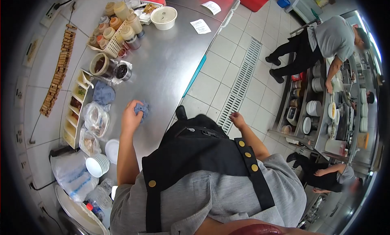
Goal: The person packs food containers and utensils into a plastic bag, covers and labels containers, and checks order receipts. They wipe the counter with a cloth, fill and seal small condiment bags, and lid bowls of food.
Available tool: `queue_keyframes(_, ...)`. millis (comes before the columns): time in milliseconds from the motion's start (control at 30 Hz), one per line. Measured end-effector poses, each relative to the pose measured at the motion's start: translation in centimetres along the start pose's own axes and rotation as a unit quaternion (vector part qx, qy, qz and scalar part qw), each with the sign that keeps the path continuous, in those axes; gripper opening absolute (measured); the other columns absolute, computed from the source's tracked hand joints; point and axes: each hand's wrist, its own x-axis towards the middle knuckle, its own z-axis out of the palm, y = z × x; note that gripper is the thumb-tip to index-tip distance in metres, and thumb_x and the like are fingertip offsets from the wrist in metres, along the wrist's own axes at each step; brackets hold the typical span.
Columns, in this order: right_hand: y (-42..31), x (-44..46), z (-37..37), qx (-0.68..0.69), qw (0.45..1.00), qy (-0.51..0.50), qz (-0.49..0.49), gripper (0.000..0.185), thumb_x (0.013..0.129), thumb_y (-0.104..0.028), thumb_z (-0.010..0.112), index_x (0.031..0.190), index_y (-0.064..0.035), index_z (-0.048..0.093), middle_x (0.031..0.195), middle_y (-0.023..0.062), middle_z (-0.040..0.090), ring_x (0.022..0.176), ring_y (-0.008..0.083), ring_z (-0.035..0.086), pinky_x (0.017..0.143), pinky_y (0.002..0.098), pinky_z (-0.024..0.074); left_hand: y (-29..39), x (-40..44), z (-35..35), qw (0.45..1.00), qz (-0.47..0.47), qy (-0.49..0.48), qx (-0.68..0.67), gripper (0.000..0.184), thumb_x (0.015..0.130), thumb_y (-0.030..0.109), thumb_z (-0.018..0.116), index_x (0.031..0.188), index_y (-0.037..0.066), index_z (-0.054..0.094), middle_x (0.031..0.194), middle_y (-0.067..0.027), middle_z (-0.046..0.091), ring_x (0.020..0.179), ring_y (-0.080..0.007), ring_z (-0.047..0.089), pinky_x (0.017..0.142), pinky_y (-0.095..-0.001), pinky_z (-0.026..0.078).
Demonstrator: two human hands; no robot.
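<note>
- Our left hand (131,114) has its grip closed around a crumpled blue cloth (141,108), its fingers curled over one side.
- The blue cloth lies on the metal bench (162,52), in from the edge nearest us.
- Our right hand (237,119) hangs off the bench, well apart to the right of the blue cloth; its fingers are bent, and we cannot tell whether they meet or pinch anything.
- Left of the blue cloth we see a second cloth (104,92), darker and bunched, with clear plastic bags (96,119) just below it and a long tray of food compartments (75,109) farther left.
- Beyond the blue cloth, up and to the left, stand a dark-filled jar (121,71), a brown-filled tub (101,66) and a basket (111,46) with sauce bottles (121,10) in and around it.
- Farther beyond the blue cloth are a lidded white bowl (163,18) and two paper notes (200,26).
- Below and left of the blue cloth sit stacked white bowls (97,165), tipped on their side.
- Well to the right of the blue cloth, one co-worker (333,38) leans over a counter (325,125); another co-worker (329,175) is lower down.
</note>
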Motion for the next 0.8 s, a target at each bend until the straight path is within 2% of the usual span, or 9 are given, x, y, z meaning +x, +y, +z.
queue_keyframes(233, -2.6, 4.3, 2.1, -0.379, 0.902, -0.193, -0.075, 0.044, 0.089, -0.037, 0.07, 0.111, 0.0003, 0.065, 0.105, 0.0185, 0.071, 0.098, 0.0314, 0.068, 0.084, 0.0418, 0.0542, 1.7, 5.3, -1.1, 0.999, 0.006, -0.042, 0.027, 0.036, 0.075, 0.002, 0.065, 0.109, 0.011, 0.064, 0.107, -0.0121, 0.065, 0.099, -0.0352, 0.065, 0.084, -0.0406, 0.052)
queue_keyframes(267, 1.7, 9.4, 3.1, -0.547, 0.728, -0.313, -0.27, 0.042, 0.091, -0.038, 0.061, 0.11, -0.0012, 0.067, 0.101, 0.0191, 0.07, 0.096, 0.0349, 0.067, 0.089, 0.0441, 0.0525, 0.5, 5.3, -1.1, 0.997, 0.02, -0.051, 0.045, 0.041, 0.074, 0.002, 0.067, 0.114, 0.013, 0.064, 0.109, -0.0128, 0.065, 0.102, -0.0354, 0.064, 0.087, -0.0405, 0.052)
queue_keyframes(300, 8.2, 14.5, 4.6, -0.543, 0.726, -0.266, -0.327, 0.045, 0.092, -0.045, 0.055, 0.096, -0.005, 0.074, 0.099, 0.0216, 0.071, 0.097, 0.0387, 0.066, 0.085, 0.0476, 0.0534, 1.3, 5.3, -1.9, 0.997, 0.002, -0.073, 0.027, 0.066, 0.072, 0.008, 0.075, 0.135, 0.019, 0.056, 0.134, -0.0192, 0.054, 0.122, -0.04, 0.056, 0.1, -0.0416, 0.049)
queue_keyframes(367, 1.5, 16.1, 3.3, -0.432, 0.81, -0.296, -0.265, 0.037, 0.09, -0.037, 0.058, 0.099, -0.0049, 0.075, 0.095, 0.0195, 0.072, 0.097, 0.035, 0.067, 0.083, 0.0469, 0.0534, 2.9, 5.0, -4.4, 0.985, -0.044, -0.137, 0.096, 0.112, 0.068, 0.03, 0.088, 0.159, 0.03, 0.022, 0.164, -0.0292, 0.001, 0.147, -0.0549, 0.014, 0.117, -0.0541, 0.03)
queue_keyframes(433, -1.9, 21.6, 3.2, -0.473, 0.757, -0.296, -0.34, 0.032, 0.088, -0.032, 0.06, 0.097, -0.0043, 0.074, 0.09, 0.0182, 0.072, 0.091, 0.0319, 0.068, 0.08, 0.0453, 0.054, 7.0, 5.0, -8.8, 0.986, -0.012, -0.085, 0.143, 0.108, 0.076, 0.046, 0.081, 0.161, 0.026, 0.017, 0.16, -0.0364, 0.006, 0.15, -0.05, 0.013, 0.12, -0.0499, 0.024)
queue_keyframes(567, -9.9, 33.4, 4.0, -0.546, 0.584, -0.259, -0.543, 0.021, 0.086, -0.022, 0.065, 0.092, -0.0031, 0.073, 0.08, 0.0156, 0.071, 0.079, 0.0258, 0.071, 0.074, 0.042, 0.0552, 16.4, 2.0, -19.3, 0.994, 0.003, 0.076, 0.078, 0.076, 0.089, 0.031, 0.073, 0.154, 0.022, 0.036, 0.161, -0.0202, 0.026, 0.144, -0.0389, 0.035, 0.114, -0.0441, 0.038)
queue_keyframes(633, -16.0, 35.9, 5.1, -0.413, 0.782, -0.297, -0.359, 0.016, 0.085, -0.017, 0.065, 0.089, -0.0033, 0.071, 0.073, 0.0128, 0.068, 0.072, 0.0231, 0.069, 0.07, 0.041, 0.0546, 20.1, -0.2, -22.5, 0.982, 0.056, 0.156, 0.094, 0.061, 0.091, 0.023, 0.072, 0.147, 0.018, 0.048, 0.156, -0.0171, 0.037, 0.139, -0.0373, 0.043, 0.11, -0.0427, 0.042)
queue_keyframes(667, -18.6, 35.7, 5.6, -0.234, 0.921, -0.293, -0.103, 0.011, 0.084, -0.013, 0.065, 0.087, -0.0035, 0.07, 0.066, 0.01, 0.064, 0.066, 0.0204, 0.067, 0.067, 0.04, 0.054, 22.0, -1.6, -23.9, 0.972, 0.078, 0.192, 0.11, 0.055, 0.091, 0.02, 0.072, 0.143, 0.016, 0.053, 0.153, -0.0167, 0.043, 0.137, -0.0364, 0.046, 0.109, -0.042, 0.044)
queue_keyframes(800, -27.6, 33.2, 8.8, -0.168, 0.937, -0.302, -0.057, 0.014, 0.085, -0.011, 0.062, 0.092, -0.0027, 0.07, 0.077, 0.0081, 0.064, 0.077, 0.0186, 0.064, 0.074, 0.0374, 0.0521, 29.5, -7.8, -28.5, 0.916, 0.062, 0.341, 0.203, 0.043, 0.086, 0.011, 0.074, 0.128, 0.01, 0.065, 0.142, -0.0137, 0.055, 0.13, -0.0306, 0.054, 0.107, -0.0411, 0.044)
